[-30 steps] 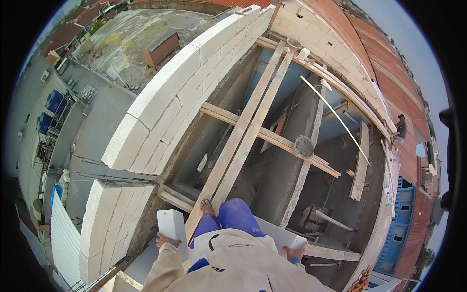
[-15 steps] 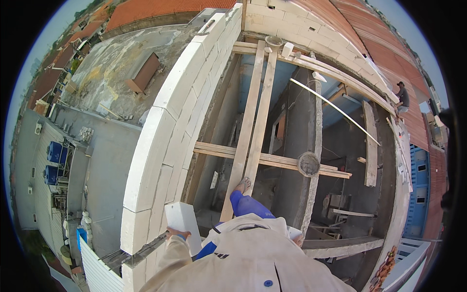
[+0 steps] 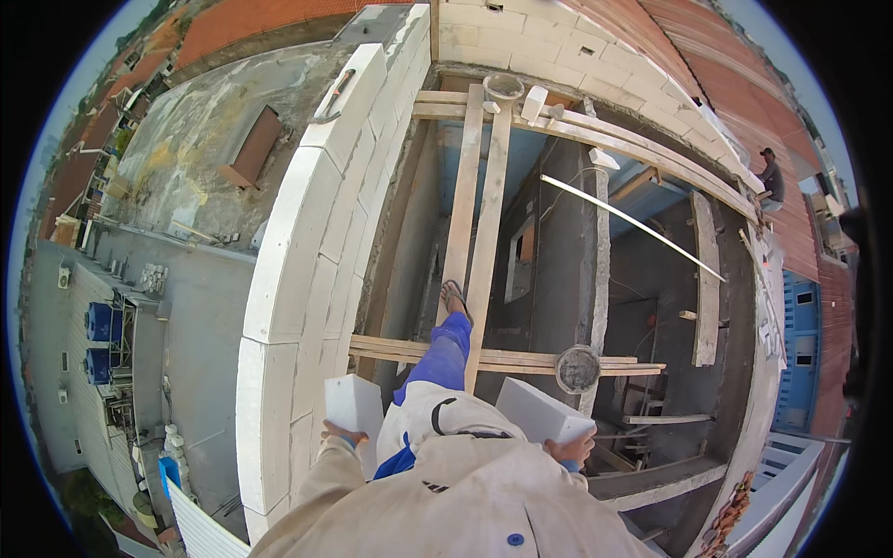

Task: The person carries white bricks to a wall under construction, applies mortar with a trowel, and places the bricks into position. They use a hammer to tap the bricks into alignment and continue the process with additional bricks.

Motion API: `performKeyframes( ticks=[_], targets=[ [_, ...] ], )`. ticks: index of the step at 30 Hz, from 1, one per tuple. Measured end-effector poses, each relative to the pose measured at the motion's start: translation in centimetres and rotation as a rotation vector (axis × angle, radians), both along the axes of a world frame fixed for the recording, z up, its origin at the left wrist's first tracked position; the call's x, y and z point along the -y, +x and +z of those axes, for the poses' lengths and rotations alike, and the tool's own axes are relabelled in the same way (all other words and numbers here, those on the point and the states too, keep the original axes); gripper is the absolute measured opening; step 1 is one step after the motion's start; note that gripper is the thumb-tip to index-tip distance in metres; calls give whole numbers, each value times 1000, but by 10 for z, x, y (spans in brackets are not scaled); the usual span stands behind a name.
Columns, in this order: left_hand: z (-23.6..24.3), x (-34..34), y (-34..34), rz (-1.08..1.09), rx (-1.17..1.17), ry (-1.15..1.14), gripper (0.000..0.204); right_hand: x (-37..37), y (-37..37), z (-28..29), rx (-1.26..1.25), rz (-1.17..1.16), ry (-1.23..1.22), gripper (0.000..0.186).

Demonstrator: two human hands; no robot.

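Observation:
My left hand (image 3: 342,435) grips a white block (image 3: 353,405) at my left side, and my right hand (image 3: 569,446) has its fingers round the end of another white block (image 3: 538,407) at my right. My sandalled foot (image 3: 454,302) rests on two long planks (image 3: 496,181) spanning an open drop into unfinished rooms. Crossbeams of timber (image 3: 502,361) lie under the planks, with a round container of grey mortar (image 3: 578,368) on them beside the concrete beam (image 3: 598,270).
A white block wall (image 3: 312,214) runs along my left. At the far end are timbers, a round container (image 3: 502,86) and another block wall (image 3: 549,37). A white pipe (image 3: 633,223) slants across the right opening. A person (image 3: 770,181) crouches at the right wall edge beside red roofing.
I have advanced along the planks: my foot is farther forward and the crossbeams are closer below. Both blocks have moved along with my hands.

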State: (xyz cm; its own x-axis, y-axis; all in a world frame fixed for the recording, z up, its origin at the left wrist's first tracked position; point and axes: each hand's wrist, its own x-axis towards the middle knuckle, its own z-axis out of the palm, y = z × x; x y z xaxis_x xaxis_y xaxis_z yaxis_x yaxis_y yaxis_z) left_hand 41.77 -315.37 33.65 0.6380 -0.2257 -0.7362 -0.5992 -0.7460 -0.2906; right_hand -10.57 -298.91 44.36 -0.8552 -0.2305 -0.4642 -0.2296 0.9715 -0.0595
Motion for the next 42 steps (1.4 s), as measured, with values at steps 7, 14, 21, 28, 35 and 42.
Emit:
performKeyframes(
  ticks=[7,14,21,28,35,42],
  targets=[
    [8,235,-94,-101,-20,46,147,186,-60,10,-131,-220,-8,135],
    [65,455,-185,-203,-96,-145,137,327,-127,33,-88,-179,-158,136],
    [59,608,-248,-176,-88,-258,130,502,-220,16,-73,103,-270,134],
    [49,684,-291,-5,14,-95,136,735,-263,43,-38,297,86,135],
    [30,738,-336,183,-23,-19,143,932,-325,62,10,587,71,134],
    [26,836,-403,209,-57,77,151,1116,-391,37,-17,805,10,134]
  ],
)
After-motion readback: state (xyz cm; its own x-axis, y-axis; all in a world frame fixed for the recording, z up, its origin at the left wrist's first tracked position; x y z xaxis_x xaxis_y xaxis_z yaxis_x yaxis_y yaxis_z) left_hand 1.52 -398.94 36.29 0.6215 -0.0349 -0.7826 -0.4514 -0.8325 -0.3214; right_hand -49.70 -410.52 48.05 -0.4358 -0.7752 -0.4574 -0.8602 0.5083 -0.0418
